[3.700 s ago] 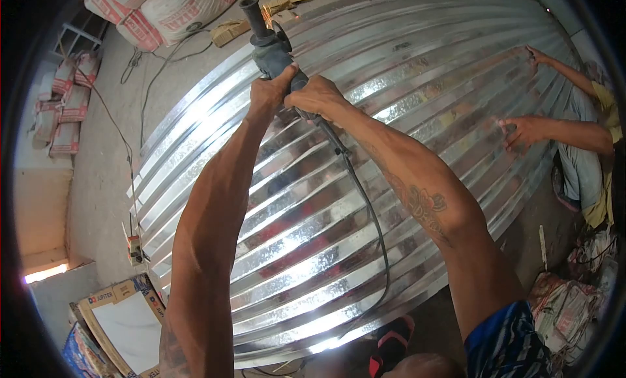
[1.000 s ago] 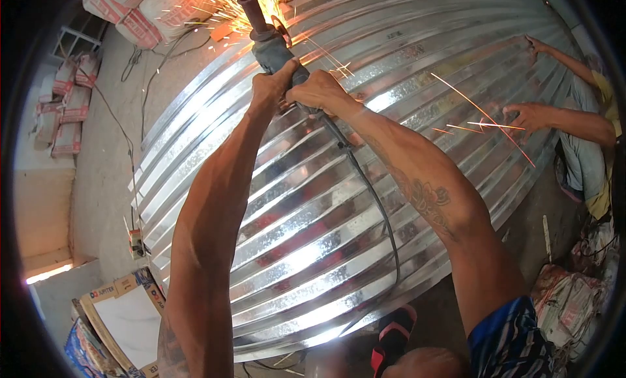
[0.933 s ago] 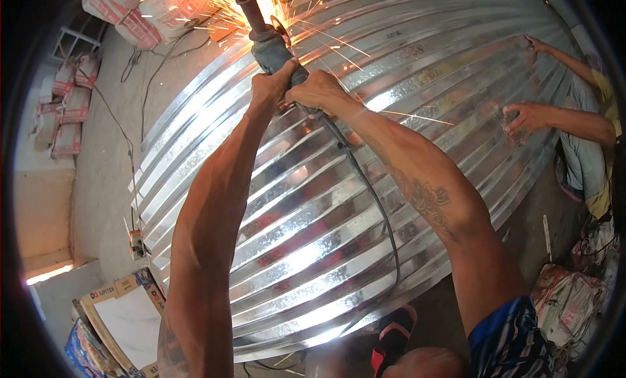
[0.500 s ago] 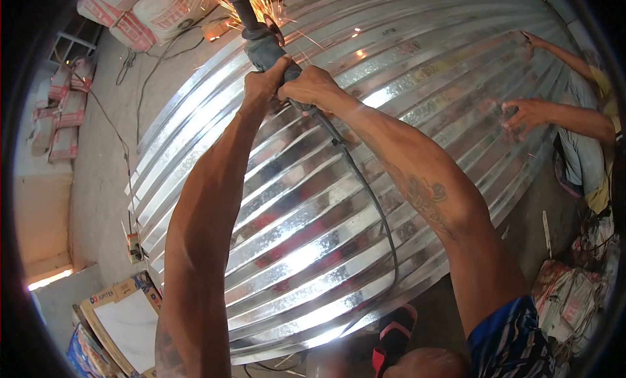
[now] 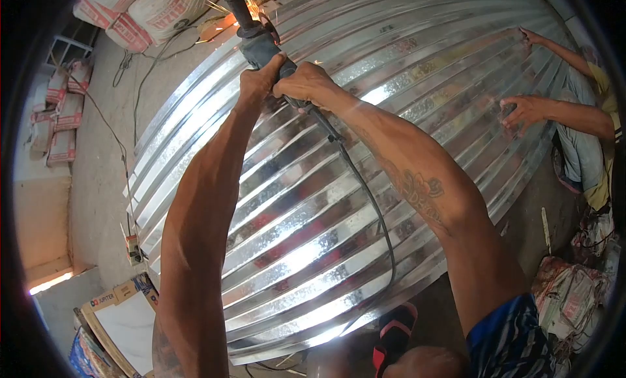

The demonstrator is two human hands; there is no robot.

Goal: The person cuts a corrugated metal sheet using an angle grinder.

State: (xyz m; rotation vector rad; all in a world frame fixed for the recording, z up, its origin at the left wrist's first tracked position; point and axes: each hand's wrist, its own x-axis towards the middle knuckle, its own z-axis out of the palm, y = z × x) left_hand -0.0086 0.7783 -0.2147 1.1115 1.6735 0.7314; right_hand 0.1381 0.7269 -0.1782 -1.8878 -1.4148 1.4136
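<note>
An angle grinder (image 5: 261, 49) with a dark body and a side handle is held at the far edge of a shiny corrugated metal sheet (image 5: 287, 254). My left hand (image 5: 258, 83) is closed round the grinder's body. Just behind it, my right hand (image 5: 304, 85) wraps the rear of the same tool. Orange sparks (image 5: 228, 27) fly near the grinder's head, and its disc shows only in part. The power cord (image 5: 368, 199) trails from the grinder across the sheet towards me.
On the right, another person's hand (image 5: 523, 112) hovers over the sheet and their other hand (image 5: 531, 38) touches it. Printed sacks (image 5: 163, 10) stand at the far left, with more sacks (image 5: 65, 111) by the wall. Cartons (image 5: 124, 319) lie lower left. Cables (image 5: 135, 104) cross the floor.
The grinder and both my hands have shifted slightly left and up in view. The spray of sparks has become smaller. The other person's hands look nearly unchanged.
</note>
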